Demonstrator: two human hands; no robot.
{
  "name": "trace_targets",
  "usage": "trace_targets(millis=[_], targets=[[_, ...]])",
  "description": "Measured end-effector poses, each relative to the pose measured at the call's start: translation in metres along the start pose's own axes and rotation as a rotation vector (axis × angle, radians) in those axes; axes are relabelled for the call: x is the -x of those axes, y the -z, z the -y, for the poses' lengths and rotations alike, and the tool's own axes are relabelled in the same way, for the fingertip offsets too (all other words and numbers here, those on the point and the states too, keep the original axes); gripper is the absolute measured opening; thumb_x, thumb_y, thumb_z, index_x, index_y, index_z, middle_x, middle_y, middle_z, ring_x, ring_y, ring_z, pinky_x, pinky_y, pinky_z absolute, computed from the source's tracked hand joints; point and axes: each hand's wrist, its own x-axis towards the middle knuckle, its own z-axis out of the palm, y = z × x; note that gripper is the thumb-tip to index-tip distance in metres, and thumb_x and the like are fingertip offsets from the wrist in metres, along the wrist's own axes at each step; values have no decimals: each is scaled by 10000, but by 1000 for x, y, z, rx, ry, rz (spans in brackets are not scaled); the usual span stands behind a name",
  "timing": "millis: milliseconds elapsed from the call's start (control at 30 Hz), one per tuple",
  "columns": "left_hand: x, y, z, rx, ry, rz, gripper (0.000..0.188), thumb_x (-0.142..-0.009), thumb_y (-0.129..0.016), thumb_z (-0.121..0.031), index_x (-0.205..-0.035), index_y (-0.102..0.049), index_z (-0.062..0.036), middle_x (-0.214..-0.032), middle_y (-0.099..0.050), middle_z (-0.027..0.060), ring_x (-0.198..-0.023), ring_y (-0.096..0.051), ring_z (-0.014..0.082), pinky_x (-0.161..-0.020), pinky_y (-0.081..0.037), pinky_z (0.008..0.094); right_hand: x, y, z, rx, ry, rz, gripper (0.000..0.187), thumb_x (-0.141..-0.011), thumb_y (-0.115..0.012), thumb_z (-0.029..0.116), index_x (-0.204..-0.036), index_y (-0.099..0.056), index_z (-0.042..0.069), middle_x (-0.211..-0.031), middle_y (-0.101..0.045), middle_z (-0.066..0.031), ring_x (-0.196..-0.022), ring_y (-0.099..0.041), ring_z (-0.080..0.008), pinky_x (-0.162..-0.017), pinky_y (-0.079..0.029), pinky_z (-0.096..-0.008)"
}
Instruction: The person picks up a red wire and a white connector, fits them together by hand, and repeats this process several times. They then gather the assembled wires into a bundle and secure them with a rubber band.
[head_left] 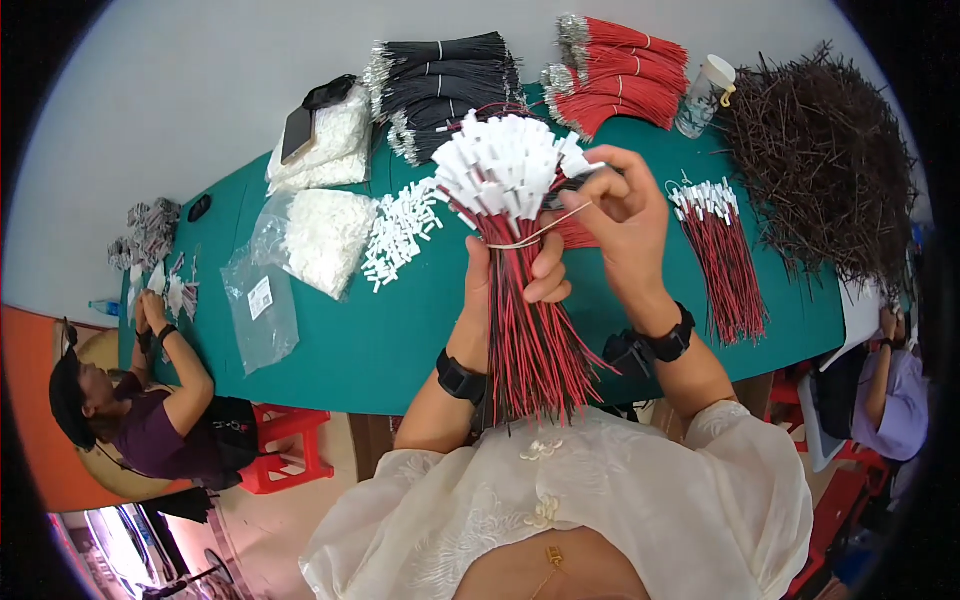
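My left hand is wrapped round a thick bundle of red and black wires, its white plug connectors fanned out at the top and the loose ends hanging toward me. A thin pale tie goes round the wires just below the connectors. My right hand pinches the end of this tie between thumb and fingers, drawn out to the right of the bundle. Another bundle of red and black wires with white connectors lies on the green table, right of my right hand.
Loose white connectors and a clear bag of them lie left. Behind are black wire bundles, red wire bundles and a clear bottle. A dark wire heap rises right. Co-workers sit at both ends.
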Motion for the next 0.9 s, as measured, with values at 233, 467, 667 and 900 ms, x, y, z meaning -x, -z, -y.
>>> trace_targets(millis=[233, 467, 667, 900], targets=[[6, 7, -1, -168, 3, -161, 829, -855, -515, -680, -1344, -381, -24, -803, -466, 21, -563, -410, 72, -563, -322, 229, 10, 18, 6, 444, 413, 70, 207, -786, -706, -49, -958, -607, 10, -713, -570, -19, -677, -532, -119, -654, -431, -236], [2, 14, -12, -114, 27, -16, 952, -851, -532, -673, -1453, -263, 14, -794, -454, 23, -578, -411, 80, -577, -318, 234, 6, 30, -1, 528, 418, 262, 113, -765, -711, -24, -825, -619, 5, -806, -618, -62, -780, -580, -166, -672, -454, -259], [20, -9, -22, -212, -87, -137, 845, -889, -544, -599, -1421, -307, 13, -800, -457, 20, -583, -420, 84, -587, -322, 248, 11, 33, -1, 434, 295, 211, 94, -782, -703, -13, -842, -629, -10, -886, -653, -92, -821, -604, -167, -693, -463, -250], [98, -99, -92, -744, -518, -300, 670, -835, -685, -421, -1285, -422, 1, -810, -465, 19, -595, -425, 101, -601, -338, 261, 20, 50, -14, 651, 151, 319, 66, -828, -689, 12, -866, -648, -23, -786, -659, -63, -717, -592, -114, -660, -467, -246]])
